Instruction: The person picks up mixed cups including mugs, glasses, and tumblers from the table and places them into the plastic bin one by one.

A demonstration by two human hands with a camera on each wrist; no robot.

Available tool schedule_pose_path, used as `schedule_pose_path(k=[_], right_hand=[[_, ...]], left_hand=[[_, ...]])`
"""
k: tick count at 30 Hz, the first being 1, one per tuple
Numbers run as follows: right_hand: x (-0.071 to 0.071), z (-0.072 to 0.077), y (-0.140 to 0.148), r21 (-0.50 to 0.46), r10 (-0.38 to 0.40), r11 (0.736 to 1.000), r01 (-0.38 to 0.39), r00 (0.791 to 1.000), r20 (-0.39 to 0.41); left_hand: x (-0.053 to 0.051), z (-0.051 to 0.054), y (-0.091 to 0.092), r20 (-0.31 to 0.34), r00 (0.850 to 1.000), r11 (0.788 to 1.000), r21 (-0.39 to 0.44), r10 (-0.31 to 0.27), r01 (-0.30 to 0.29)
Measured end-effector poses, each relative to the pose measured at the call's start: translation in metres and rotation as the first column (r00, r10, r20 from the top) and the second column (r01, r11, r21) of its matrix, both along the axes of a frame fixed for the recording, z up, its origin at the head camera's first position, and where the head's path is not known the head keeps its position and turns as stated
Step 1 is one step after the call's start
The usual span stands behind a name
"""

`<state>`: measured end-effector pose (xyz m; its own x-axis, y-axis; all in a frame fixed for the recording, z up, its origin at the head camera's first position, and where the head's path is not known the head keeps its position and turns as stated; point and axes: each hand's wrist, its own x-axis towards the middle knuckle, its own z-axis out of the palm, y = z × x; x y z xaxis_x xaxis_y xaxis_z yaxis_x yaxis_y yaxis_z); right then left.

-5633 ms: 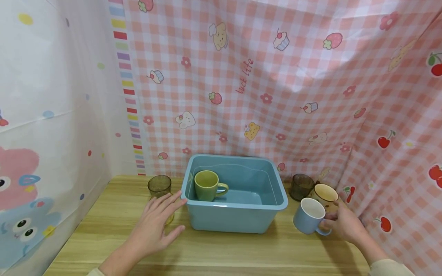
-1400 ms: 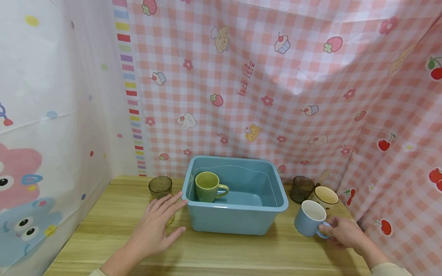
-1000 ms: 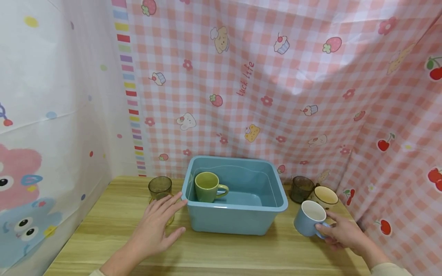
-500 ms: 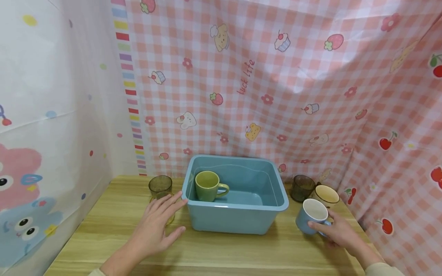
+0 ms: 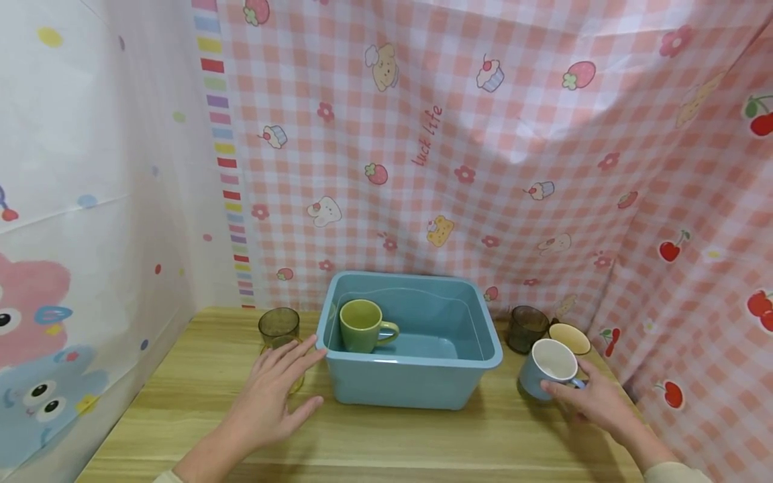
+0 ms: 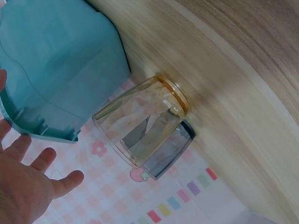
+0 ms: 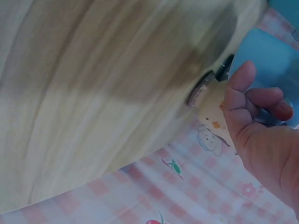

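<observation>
My right hand [image 5: 594,402] grips the light blue mug [image 5: 537,376] at its handle side, the thumb near the rim. The mug tilts slightly, and the right wrist view shows its blue wall [image 7: 268,60] with my fingers curled at it, apart from the table. My left hand [image 5: 268,396] has its fingers spread, their tips by the left rim of the blue plastic bin [image 5: 410,382]. Inside that bin, at the left, a green mug [image 5: 359,329] stands upright. Below my left hand is an amber glass [image 6: 140,121], mostly hidden in the head view.
A smoky glass [image 5: 278,322] stands behind the amber one. Right of the bin are a dark glass [image 5: 527,329] and a cream mug [image 5: 572,339], the latter partly behind the blue mug. Patterned cloth [image 5: 435,168] hangs behind and beside the wooden table [image 5: 386,443].
My right hand, earlier by the cream mug, took hold of the blue mug's handle side and has raised and tilted the mug slightly. My left hand has stayed put.
</observation>
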<state>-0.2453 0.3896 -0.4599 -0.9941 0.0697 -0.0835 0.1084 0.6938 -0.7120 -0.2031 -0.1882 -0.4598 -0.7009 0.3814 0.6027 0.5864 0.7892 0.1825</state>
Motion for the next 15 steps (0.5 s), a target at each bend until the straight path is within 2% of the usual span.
schedule_pose_path(k=[4, 11, 15], right_hand=[[0.002, 0.011, -0.001, -0.032, 0.008, 0.999, -0.008, 1.0, -0.019], [0.002, 0.031, 0.002, -0.108, 0.016, 0.994, -0.011, 0.999, 0.047], [0.002, 0.043, 0.0, -0.132, 0.022, 0.991, -0.021, 1.0, 0.004]], left_hand=[[0.0, 0.0, 0.0, 0.001, 1.0, 1.0, -0.006, 0.004, -0.004], [0.0, 0.001, 0.0, -0.007, 1.0, 1.0, -0.01, 0.005, -0.005], [0.0, 0.0, 0.0, -0.015, 1.0, 1.0, -0.014, 0.005, -0.005]])
